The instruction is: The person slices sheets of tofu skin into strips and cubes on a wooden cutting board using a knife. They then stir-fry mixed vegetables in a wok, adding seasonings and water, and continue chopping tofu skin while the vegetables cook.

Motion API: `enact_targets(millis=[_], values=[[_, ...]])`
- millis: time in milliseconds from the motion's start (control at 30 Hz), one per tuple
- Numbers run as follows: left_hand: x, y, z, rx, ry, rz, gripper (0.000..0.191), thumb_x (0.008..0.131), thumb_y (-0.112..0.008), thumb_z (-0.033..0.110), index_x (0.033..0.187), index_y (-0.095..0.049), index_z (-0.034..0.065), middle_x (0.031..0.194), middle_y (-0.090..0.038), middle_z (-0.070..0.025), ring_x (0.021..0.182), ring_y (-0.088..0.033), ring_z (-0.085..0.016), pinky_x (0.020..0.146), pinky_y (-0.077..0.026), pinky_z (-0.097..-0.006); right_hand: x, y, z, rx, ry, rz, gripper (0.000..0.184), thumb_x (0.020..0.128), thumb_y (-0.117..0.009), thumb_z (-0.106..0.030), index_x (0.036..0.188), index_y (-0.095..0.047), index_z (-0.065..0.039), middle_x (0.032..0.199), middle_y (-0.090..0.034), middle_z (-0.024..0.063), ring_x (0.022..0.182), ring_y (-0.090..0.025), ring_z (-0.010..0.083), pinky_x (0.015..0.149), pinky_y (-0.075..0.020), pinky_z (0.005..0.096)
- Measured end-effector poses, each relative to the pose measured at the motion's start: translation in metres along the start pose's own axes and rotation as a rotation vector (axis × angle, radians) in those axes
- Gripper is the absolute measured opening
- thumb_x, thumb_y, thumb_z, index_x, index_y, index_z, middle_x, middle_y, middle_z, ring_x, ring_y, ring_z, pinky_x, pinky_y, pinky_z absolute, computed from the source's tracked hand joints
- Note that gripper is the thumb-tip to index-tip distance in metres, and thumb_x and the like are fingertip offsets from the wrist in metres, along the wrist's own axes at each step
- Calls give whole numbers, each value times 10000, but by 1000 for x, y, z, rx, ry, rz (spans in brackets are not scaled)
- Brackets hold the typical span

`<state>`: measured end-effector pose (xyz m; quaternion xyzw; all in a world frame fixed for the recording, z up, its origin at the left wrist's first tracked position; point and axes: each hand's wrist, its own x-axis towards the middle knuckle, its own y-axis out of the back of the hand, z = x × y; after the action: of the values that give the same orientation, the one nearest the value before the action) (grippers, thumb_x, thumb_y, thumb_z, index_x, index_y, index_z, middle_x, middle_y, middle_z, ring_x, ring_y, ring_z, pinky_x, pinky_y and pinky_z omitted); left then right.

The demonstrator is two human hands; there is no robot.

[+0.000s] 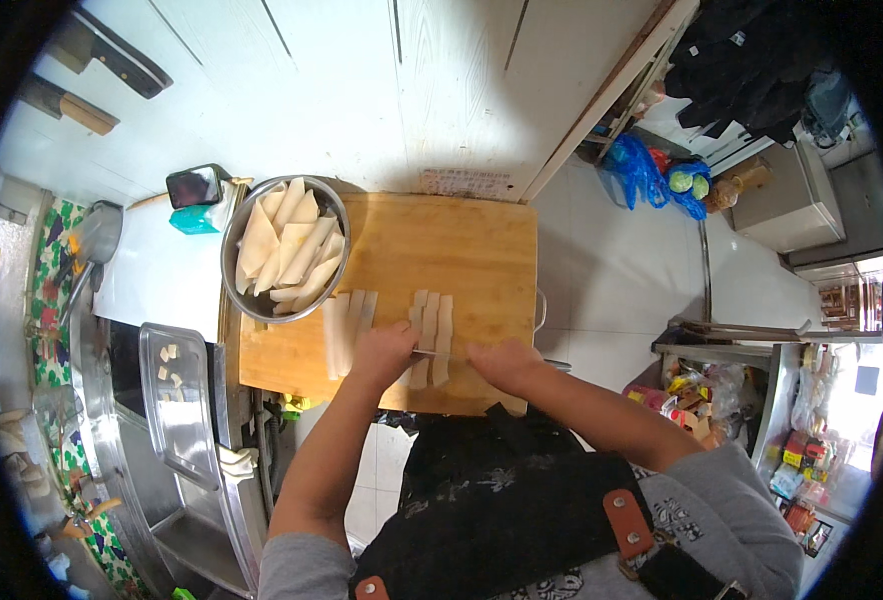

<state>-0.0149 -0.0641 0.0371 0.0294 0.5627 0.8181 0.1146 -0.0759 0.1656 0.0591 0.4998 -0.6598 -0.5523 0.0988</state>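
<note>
On the wooden cutting board [441,240], long pale food strips [432,322] lie side by side beneath a thin knife blade [435,352], seen nearly edge-on. My right hand [504,364] is closed at the blade's right end, its handle hidden in the fist. At the opposite end, my left hand [389,348] is curled over the board; its fingertips are hidden, so its grip is unclear. More pale strips [340,330] lie left of that hand. A steel bowl [227,262] at the board's left holds several folded pale sheets [291,244].
Two knives [123,64] are at the upper-left wall. A phone [194,187] leans near the bowl. Left of the board, a clear tray [175,405] holding small pale pieces sits over a steel sink [194,540]. Blue plastic bags [636,169] are at the right.
</note>
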Motion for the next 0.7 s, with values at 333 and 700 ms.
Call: enact_targets(millis=[333, 700], values=[[-30, 16, 14, -69, 20, 28, 266, 668, -767, 249, 770, -561, 115, 773, -580, -42, 757, -614, -269, 619, -486, -403, -20, 20, -25, -4, 67, -22, 159, 880, -539, -195, 926, -509, -46, 743, -658, 185, 712, -665, 372, 596, -521, 477], [-37, -12, 6, -62, 25, 87, 264, 642, -773, 225, 786, -572, 134, 789, -579, -24, 765, -612, -250, 640, -495, -385, -12, 15, -28, -31, 39, -154, 152, 880, -505, -165, 992, -494, -63, 825, -684, 181, 787, -686, 346, 655, -531, 469]])
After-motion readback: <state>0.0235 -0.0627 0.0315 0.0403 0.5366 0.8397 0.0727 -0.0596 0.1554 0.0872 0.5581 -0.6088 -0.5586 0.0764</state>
